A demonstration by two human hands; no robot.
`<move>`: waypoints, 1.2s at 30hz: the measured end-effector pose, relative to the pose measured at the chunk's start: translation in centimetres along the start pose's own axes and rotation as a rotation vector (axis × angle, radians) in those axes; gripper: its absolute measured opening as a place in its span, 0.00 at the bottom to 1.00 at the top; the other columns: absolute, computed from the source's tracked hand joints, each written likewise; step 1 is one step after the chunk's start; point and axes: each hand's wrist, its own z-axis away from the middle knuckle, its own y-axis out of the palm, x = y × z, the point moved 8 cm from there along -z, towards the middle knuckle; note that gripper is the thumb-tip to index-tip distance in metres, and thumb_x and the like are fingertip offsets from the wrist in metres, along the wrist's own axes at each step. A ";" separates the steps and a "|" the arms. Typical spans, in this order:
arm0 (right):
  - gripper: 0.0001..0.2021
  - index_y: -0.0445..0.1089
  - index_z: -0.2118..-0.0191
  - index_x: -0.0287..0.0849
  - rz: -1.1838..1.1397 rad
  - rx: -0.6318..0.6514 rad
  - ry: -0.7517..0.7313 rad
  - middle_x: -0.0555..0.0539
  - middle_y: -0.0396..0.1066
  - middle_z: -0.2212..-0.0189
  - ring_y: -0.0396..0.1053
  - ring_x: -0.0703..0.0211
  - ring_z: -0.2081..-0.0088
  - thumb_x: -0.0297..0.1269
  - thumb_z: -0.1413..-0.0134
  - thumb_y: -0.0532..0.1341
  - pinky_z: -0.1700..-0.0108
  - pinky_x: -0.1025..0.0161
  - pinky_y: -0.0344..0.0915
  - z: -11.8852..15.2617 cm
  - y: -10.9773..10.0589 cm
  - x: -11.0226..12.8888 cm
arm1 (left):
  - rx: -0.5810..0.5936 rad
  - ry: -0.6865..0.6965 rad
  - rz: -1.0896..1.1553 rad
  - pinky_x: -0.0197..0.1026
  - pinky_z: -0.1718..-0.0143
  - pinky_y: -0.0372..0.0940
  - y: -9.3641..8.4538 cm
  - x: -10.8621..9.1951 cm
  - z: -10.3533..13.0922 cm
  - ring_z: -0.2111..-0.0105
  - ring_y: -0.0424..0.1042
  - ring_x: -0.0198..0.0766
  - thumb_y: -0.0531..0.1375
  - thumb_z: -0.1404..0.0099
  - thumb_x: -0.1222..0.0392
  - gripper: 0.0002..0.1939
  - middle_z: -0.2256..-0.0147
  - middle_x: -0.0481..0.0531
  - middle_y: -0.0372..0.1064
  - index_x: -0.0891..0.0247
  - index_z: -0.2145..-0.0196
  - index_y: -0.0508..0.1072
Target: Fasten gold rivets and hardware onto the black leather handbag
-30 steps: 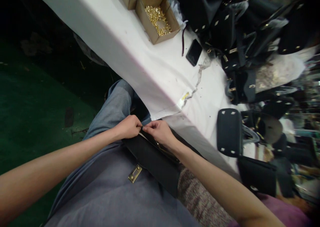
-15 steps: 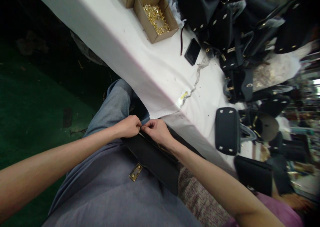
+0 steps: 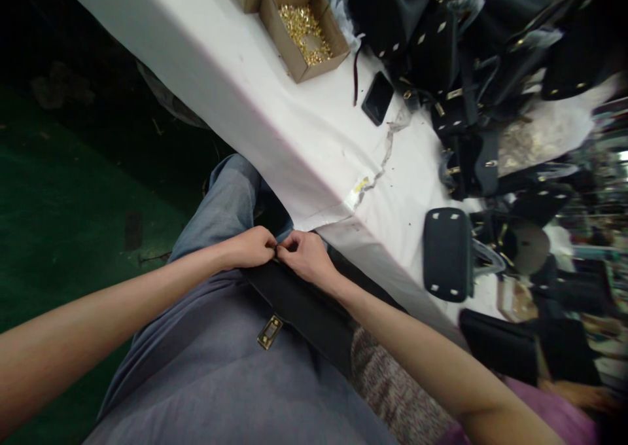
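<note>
Colours and patterns on the lap and the tabletop

Black bag (image 3: 304,304) on the lap, with a gold-toned clasp (image 3: 269,332); grey-blue trousers (image 3: 216,366) beneath it; a mottled grey-and-maroon knit (image 3: 392,392) beside the bag, purple cloth (image 3: 554,409) further right. White table cover (image 3: 275,105), stained, with a yellow mark (image 3: 362,186) near its near edge. Brown cardboard box (image 3: 304,29) of gold fittings (image 3: 303,26) towards the far edge. Black phone (image 3: 377,98); black panel (image 3: 447,254) with pale studs; heap of black bags (image 3: 471,59) with gold hardware. Dark green floor (image 3: 73,216).

Counts on your bench and lap

You have two hands, the left hand (image 3: 251,247) and right hand (image 3: 304,256), on one black bag (image 3: 304,311), plus two cardboard boxes (image 3: 304,33) of gold fittings and one phone (image 3: 377,98).
</note>
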 end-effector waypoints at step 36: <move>0.18 0.79 0.53 0.42 -0.401 0.048 0.042 0.47 0.82 0.62 0.79 0.56 0.62 0.30 0.54 0.69 0.58 0.62 0.76 0.8 1.5 -2.5 | -0.274 0.049 -0.331 0.43 0.68 0.56 -0.2 -1.9 1.1 0.69 0.75 0.42 0.58 0.35 0.64 0.11 0.71 0.55 0.79 0.61 0.74 0.78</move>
